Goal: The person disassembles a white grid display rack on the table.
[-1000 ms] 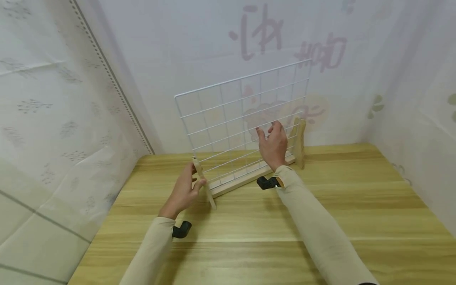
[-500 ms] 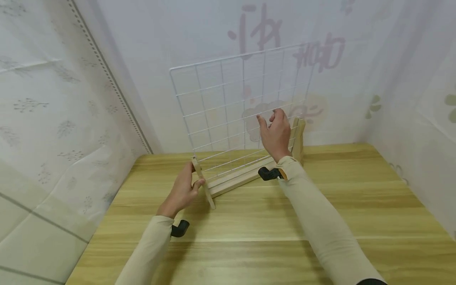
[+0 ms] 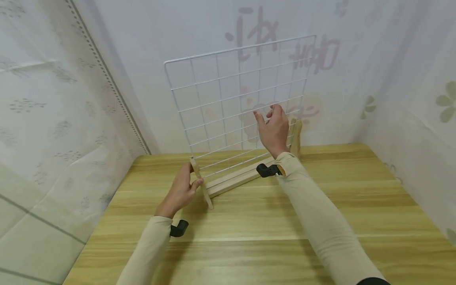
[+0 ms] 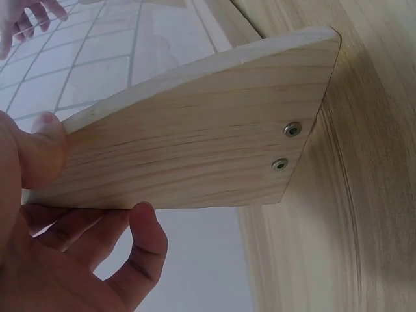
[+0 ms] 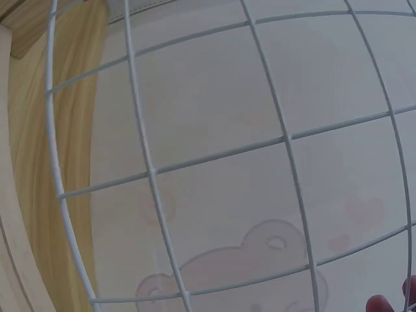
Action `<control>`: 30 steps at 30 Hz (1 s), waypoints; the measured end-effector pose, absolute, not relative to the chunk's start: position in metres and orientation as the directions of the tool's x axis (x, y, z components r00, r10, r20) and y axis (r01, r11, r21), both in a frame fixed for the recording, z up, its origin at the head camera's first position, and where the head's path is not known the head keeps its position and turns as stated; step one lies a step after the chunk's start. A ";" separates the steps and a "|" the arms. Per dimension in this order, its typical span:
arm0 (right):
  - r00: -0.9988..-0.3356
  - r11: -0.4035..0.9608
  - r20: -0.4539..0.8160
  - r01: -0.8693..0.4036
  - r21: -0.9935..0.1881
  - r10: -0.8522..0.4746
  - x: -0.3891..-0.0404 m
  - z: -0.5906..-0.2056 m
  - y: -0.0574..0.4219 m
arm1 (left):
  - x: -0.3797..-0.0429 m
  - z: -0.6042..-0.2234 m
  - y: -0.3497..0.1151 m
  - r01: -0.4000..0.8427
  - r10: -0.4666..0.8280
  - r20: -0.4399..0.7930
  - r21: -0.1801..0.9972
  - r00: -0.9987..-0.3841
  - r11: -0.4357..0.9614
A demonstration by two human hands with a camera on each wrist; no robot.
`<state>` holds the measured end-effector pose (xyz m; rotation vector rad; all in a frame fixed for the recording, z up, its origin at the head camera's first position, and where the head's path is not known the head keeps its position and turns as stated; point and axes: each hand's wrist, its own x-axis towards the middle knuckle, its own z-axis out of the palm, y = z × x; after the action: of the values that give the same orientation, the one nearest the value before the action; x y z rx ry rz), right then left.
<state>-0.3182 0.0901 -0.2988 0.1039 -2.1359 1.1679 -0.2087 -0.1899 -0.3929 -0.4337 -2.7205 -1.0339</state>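
Note:
A white wire grid panel (image 3: 213,53) stands tilted back over a light wooden stand, its lower edge raised above the base bar (image 3: 235,181). My right hand (image 3: 274,130) grips the grid right of its middle; in the right wrist view fingertips (image 5: 379,303) show beside a wire at the lower corner. My left hand (image 3: 179,192) holds the stand's left side piece (image 4: 195,136), thumb on one edge and curled fingers under the other. Two screw heads (image 4: 292,129) show on that piece's outer face. The right side piece (image 3: 295,140) is partly hidden behind my right hand and wrist.
The stand sits at an angle on a wood-grain table (image 3: 249,237). Behind it hangs a pale printed cloth (image 3: 142,79), with more patterned cloth at left and right. A black wrist camera mount (image 3: 179,228) juts from my left wrist, another (image 3: 267,170) from my right.
The wire grid has risen with my right hand, so its lower edge has come up off the base bar. My left hand keeps its hold on the side piece. The view has shifted slightly.

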 end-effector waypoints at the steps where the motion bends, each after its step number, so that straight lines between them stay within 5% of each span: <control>1: -0.758 0.595 0.603 -0.373 -0.712 0.246 -0.318 -0.299 0.090 | -0.209 -0.393 -0.190 0.342 0.203 0.286 0.614 -0.936 0.711; 30: -0.765 0.608 0.617 -0.403 -0.683 0.186 -0.315 -0.258 0.087 | -0.210 -0.396 -0.192 0.342 0.201 0.285 0.636 -0.937 0.692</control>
<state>-0.3146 0.0869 -0.2578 0.1706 -2.1669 1.1410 -0.2105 -0.1917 -0.3959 -0.4395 -2.7084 -1.0757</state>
